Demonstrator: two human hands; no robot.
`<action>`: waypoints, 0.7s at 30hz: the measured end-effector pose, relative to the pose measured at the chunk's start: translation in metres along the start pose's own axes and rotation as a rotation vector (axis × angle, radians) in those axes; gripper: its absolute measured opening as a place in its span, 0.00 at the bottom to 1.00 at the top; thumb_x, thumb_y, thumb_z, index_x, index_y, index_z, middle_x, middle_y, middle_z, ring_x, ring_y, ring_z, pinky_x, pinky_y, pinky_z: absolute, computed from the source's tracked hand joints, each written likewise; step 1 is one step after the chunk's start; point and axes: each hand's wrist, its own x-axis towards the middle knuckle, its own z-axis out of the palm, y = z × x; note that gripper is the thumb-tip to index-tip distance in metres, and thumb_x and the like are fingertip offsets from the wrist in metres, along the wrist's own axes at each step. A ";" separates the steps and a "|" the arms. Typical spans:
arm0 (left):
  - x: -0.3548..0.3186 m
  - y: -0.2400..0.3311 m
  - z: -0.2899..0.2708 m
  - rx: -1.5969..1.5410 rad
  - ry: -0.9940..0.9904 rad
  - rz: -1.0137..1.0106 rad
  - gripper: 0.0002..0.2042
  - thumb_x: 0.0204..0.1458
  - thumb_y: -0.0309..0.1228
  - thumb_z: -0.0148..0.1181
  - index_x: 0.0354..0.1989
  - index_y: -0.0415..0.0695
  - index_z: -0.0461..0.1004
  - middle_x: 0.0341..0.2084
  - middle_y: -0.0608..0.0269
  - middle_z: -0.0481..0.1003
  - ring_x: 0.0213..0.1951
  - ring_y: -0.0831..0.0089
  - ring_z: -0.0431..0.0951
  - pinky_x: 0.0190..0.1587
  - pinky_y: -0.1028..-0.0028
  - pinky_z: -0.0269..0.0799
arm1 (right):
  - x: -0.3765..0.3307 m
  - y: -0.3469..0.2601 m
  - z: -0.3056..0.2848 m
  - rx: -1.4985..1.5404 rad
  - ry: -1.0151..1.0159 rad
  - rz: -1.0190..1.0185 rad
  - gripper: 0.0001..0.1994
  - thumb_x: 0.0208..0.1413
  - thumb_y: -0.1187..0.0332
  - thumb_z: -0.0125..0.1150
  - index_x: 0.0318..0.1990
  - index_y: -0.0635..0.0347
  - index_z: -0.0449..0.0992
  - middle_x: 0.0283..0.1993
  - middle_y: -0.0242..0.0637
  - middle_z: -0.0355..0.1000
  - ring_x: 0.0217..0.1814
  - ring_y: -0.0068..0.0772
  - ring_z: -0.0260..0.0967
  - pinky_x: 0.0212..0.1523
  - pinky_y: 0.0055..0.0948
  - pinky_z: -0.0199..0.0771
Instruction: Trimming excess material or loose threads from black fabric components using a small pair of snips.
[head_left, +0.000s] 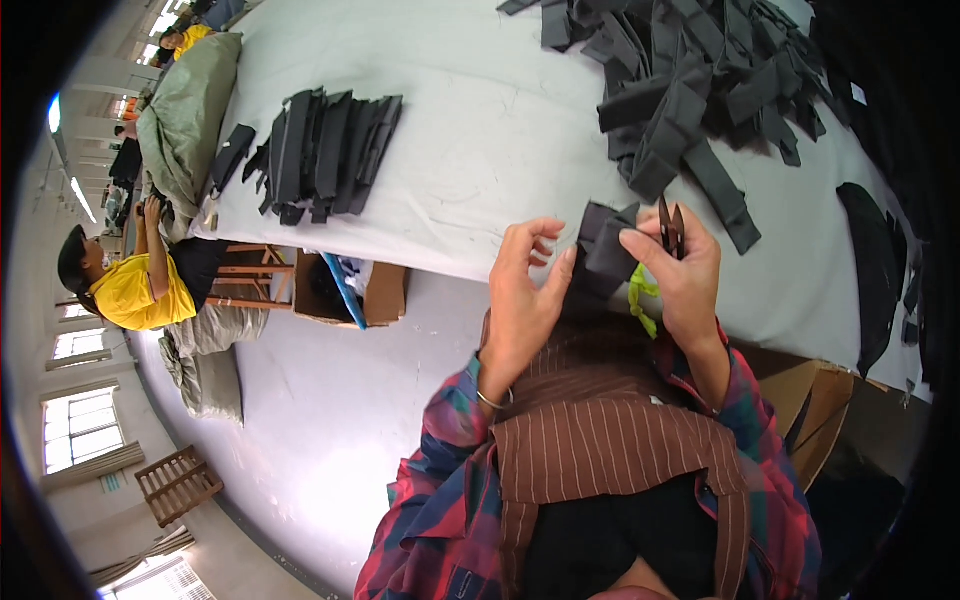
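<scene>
A dark grey fabric piece [608, 245], folded over on itself, is held up at the table's near edge in front of my apron. My right hand [688, 280] pinches its right side between thumb and fingers. The same hand keeps a pair of black thread snips [672, 230], blades pointing up, against its fingers. Beneath that hand hangs a bright yellow-green strip [642, 298]; what it is fixed to is hidden. My left hand [528, 295] is just left of the fabric, fingers curved and apart from the thumb, with nothing visible in it.
A loose heap of dark fabric strips [690, 85] covers the far right of the white-covered table [470, 130]. Neater rows of strips [330, 150] lie at left. Beyond the left edge are an open cardboard box [385, 295], bulky sacks [190, 120] and a person in yellow [150, 290].
</scene>
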 end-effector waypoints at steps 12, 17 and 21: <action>-0.011 0.007 0.011 -0.048 -0.298 -0.340 0.13 0.51 0.24 0.61 0.44 0.35 0.72 0.30 0.70 0.74 0.28 0.88 0.70 0.28 0.82 0.67 | -0.002 0.000 0.003 0.068 -0.047 -0.089 0.08 0.46 0.79 0.67 0.26 0.63 0.71 0.25 0.24 0.66 0.24 0.09 0.54 0.24 0.13 0.53; -0.003 -0.006 0.011 -0.132 -0.143 -0.329 0.11 0.51 0.21 0.61 0.43 0.36 0.74 0.33 0.69 0.77 0.36 0.84 0.73 0.39 0.80 0.71 | 0.002 -0.008 0.002 -0.031 -0.265 0.096 0.07 0.47 0.74 0.67 0.28 0.64 0.73 0.27 0.26 0.69 0.25 0.15 0.58 0.30 0.17 0.62; 0.000 -0.011 0.007 -0.162 -0.072 -0.223 0.10 0.44 0.19 0.61 0.37 0.39 0.76 0.18 0.68 0.72 0.18 0.85 0.61 0.20 0.79 0.59 | 0.009 -0.010 0.000 0.093 -0.369 0.232 0.06 0.50 0.72 0.65 0.34 0.63 0.74 0.28 0.23 0.66 0.27 0.14 0.56 0.31 0.17 0.62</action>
